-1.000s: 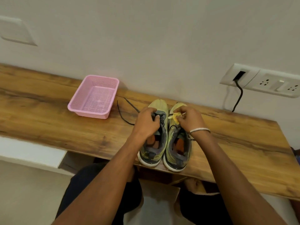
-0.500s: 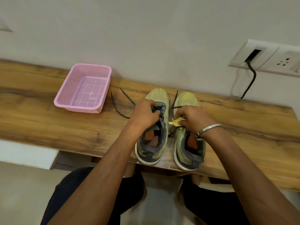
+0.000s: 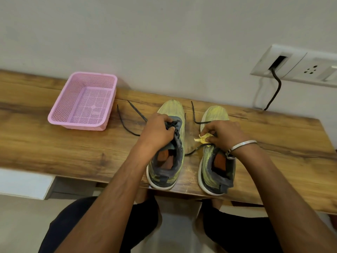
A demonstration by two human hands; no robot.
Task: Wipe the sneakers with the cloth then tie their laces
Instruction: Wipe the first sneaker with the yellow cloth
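Two sneakers stand apart on a wooden table [image 3: 54, 148], right of a pink basket [image 3: 83, 102]. Left hand [image 3: 156, 132] grips the left sneaker [image 3: 168, 143] by its laces; right hand [image 3: 221, 134] pinches a yellow cloth [image 3: 202, 138] over the right sneaker [image 3: 215, 161].

Left hand [image 3: 156, 132] grips left sneaker [image 3: 166, 148] tongue; right hand [image 3: 223, 134] pinches cloth [image 3: 202, 138] (yellow, crumpled).

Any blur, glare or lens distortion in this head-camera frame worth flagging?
Head view: even, soft light, no hard glare; the shelf edge bows from the wide-angle lens; the basket and both sneakers look sharp; the right hand and cloth are slightly soft.
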